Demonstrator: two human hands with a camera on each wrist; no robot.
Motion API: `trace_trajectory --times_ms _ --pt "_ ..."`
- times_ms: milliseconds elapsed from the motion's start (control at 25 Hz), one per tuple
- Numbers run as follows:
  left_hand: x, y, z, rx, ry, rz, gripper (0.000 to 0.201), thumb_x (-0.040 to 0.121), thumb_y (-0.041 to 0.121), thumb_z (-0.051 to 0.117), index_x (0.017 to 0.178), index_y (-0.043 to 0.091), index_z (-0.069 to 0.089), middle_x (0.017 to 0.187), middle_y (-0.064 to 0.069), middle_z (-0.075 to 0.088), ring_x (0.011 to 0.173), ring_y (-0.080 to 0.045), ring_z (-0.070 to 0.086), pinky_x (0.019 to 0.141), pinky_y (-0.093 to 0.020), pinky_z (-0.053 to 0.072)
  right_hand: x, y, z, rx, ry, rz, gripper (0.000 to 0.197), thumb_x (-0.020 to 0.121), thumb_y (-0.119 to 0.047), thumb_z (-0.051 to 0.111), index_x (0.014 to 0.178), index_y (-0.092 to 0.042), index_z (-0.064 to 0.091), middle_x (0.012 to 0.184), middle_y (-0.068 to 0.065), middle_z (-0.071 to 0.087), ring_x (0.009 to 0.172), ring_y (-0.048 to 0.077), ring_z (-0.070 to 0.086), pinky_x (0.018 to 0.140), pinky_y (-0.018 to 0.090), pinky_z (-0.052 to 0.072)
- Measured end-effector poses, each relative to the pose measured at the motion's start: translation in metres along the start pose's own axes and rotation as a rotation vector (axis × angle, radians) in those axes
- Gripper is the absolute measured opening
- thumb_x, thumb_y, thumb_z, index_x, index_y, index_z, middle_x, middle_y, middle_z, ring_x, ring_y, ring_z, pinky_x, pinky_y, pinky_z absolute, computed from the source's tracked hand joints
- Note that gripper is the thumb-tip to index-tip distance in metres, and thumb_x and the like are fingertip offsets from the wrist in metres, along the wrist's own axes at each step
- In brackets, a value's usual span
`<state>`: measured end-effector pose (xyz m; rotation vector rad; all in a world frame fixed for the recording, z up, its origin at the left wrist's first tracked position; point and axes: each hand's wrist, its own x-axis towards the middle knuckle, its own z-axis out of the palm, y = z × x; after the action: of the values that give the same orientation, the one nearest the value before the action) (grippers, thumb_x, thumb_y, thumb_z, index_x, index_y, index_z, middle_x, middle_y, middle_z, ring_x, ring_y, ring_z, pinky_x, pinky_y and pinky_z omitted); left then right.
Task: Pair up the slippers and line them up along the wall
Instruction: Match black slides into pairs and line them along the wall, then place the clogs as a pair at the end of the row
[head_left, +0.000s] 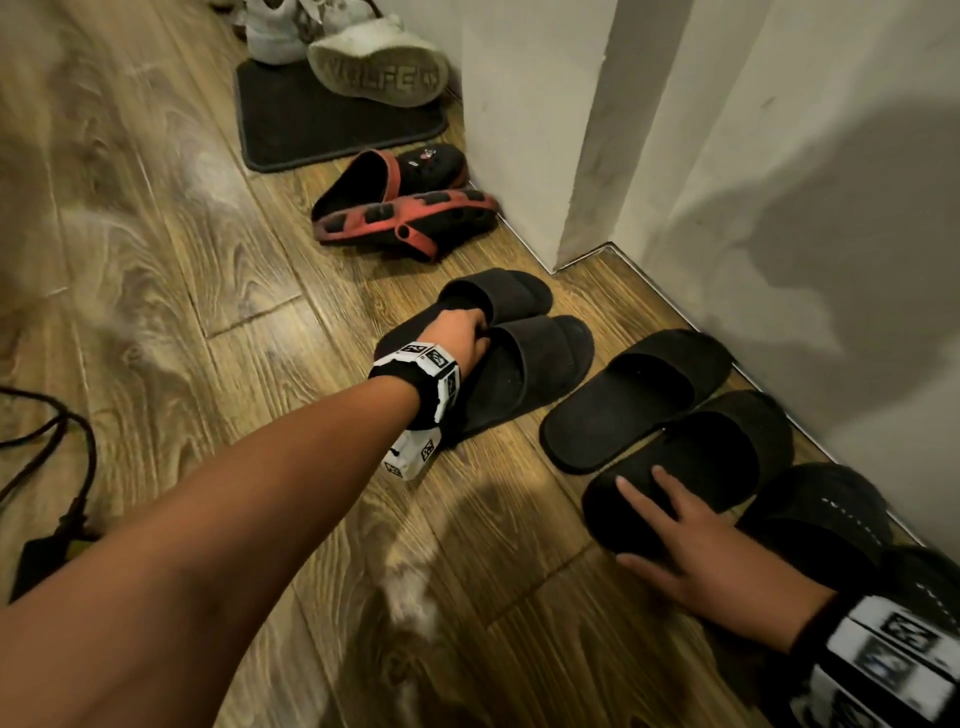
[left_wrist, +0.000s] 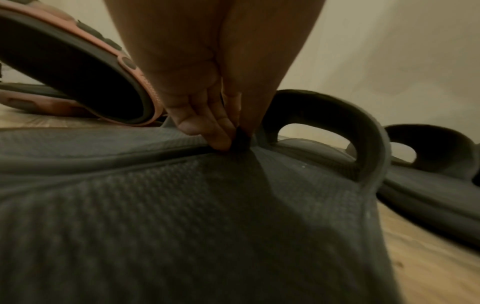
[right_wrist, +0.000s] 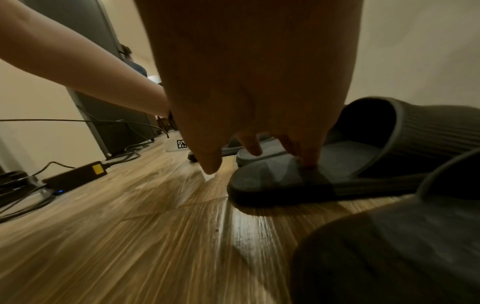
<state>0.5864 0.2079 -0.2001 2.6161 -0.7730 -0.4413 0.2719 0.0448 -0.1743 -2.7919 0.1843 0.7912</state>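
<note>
My left hand (head_left: 475, 332) reaches out and pinches the touching inner edges of two black slippers (head_left: 524, 364) lying side by side on the wood floor. In the left wrist view the fingertips (left_wrist: 218, 139) squeeze the rims of that pair (left_wrist: 182, 205) together beside a strap (left_wrist: 337, 123). My right hand (head_left: 654, 512) lies with straight fingers on the heel of a black slide (head_left: 717, 462) near the wall; its mate (head_left: 639, 395) lies just beyond. The right wrist view has the right hand (right_wrist: 259, 160) with its fingertips (right_wrist: 309, 160) on that heel (right_wrist: 272, 174).
Red and black clogs (head_left: 405, 208) lie jumbled near the wall corner (head_left: 561, 260), one tipped on the other. White shoes (head_left: 374, 62) sit on a dark mat (head_left: 311, 130). Another dark slipper (head_left: 826, 514) is at the bottom right. Cables and a power adapter (head_left: 47, 551) lie at the left.
</note>
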Motion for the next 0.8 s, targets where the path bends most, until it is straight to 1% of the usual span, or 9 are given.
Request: trace_trajectory --times_ms 80,160,280,400,480,520,600,720,800 --pt "0.003 0.005 0.001 -0.009 -0.01 -0.004 0.025 0.09 0.022 0.058 0.11 0.008 0.061 0.107 -0.018 0.067 0.101 -0.035 0.063 0.085 -0.038 0.051 0.003 0.0 0.004 -0.01 -0.062 0.021 0.098 0.067 -0.086 0.018 0.149 -0.041 -0.013 0.161 0.006 -0.02 0.15 0.024 -0.004 0.118 0.036 0.026" --pt "0.005 0.01 0.004 -0.013 -0.044 0.007 0.026 0.091 0.021 0.059 0.112 0.007 0.059 0.109 -0.018 0.067 0.103 -0.035 0.063 0.086 -0.037 0.049 0.005 0.001 0.006 -0.014 -0.08 0.03 0.106 0.061 -0.091 0.015 0.15 -0.039 -0.012 0.161 0.008 -0.021 0.15 0.024 -0.007 0.119 0.037 0.02" --pt "0.007 0.011 0.005 -0.046 -0.078 0.003 0.03 0.09 0.022 0.06 0.116 0.007 0.057 0.113 -0.017 0.066 0.106 -0.034 0.062 0.089 -0.037 0.049 0.008 0.004 0.005 0.003 -0.08 0.015 0.11 0.06 -0.094 0.012 0.151 -0.037 -0.008 0.161 0.011 -0.017 0.15 0.025 -0.007 0.122 0.036 0.014" --pt "0.008 0.002 -0.002 -0.06 -0.143 0.023 0.035 0.087 0.025 0.065 0.119 0.011 0.06 0.11 -0.012 0.069 0.103 -0.028 0.064 0.082 -0.026 0.044 0.011 0.007 0.002 0.026 -0.11 0.017 0.112 0.058 -0.097 0.012 0.152 -0.037 -0.006 0.161 0.01 -0.017 0.15 0.025 -0.008 0.122 0.035 0.012" --pt "0.011 -0.016 -0.018 -0.032 -0.137 0.023 0.033 0.086 0.026 0.066 0.115 0.011 0.065 0.108 -0.011 0.071 0.101 -0.027 0.066 0.079 -0.023 0.042 0.014 0.008 -0.001 0.031 -0.139 0.027 0.112 0.059 -0.097 0.015 0.152 -0.037 -0.005 0.161 0.01 -0.018 0.15 0.025 -0.008 0.121 0.036 0.011" --pt "0.014 -0.028 -0.029 -0.005 -0.106 0.004 0.029 0.087 0.025 0.066 0.112 0.01 0.067 0.108 -0.012 0.071 0.102 -0.029 0.066 0.081 -0.024 0.044 0.015 0.008 -0.002 0.032 -0.155 0.034 0.112 0.06 -0.097 0.017 0.152 -0.037 -0.005 0.161 0.011 -0.018 0.15 0.026 -0.009 0.121 0.036 0.011" --pt "0.021 -0.057 -0.05 0.081 -0.026 -0.047 0.026 0.089 0.02 0.061 0.109 0.006 0.069 0.11 -0.018 0.07 0.104 -0.033 0.064 0.086 -0.032 0.047 0.015 0.008 -0.003 0.028 -0.179 0.04 0.11 0.062 -0.096 0.02 0.152 -0.036 -0.005 0.161 0.011 -0.02 0.15 0.027 -0.009 0.12 0.036 0.011" --pt "0.029 -0.082 -0.064 0.236 0.022 -0.111 0.036 0.09 0.018 0.054 0.124 0.005 0.06 0.122 -0.025 0.06 0.116 -0.039 0.055 0.098 -0.043 0.046 0.014 0.005 -0.001 0.025 -0.179 0.043 0.111 0.061 -0.097 0.016 0.151 -0.036 -0.007 0.16 0.011 -0.021 0.149 0.027 -0.01 0.12 0.036 0.009" --pt "0.028 -0.084 -0.06 0.334 0.02 -0.134 0.043 0.091 0.022 0.051 0.131 0.006 0.052 0.127 -0.025 0.052 0.118 -0.042 0.052 0.099 -0.047 0.046 0.014 0.003 -0.002 0.033 -0.183 0.049 0.111 0.06 -0.098 0.014 0.151 -0.037 -0.006 0.161 0.01 -0.02 0.149 0.027 -0.01 0.12 0.037 0.007"
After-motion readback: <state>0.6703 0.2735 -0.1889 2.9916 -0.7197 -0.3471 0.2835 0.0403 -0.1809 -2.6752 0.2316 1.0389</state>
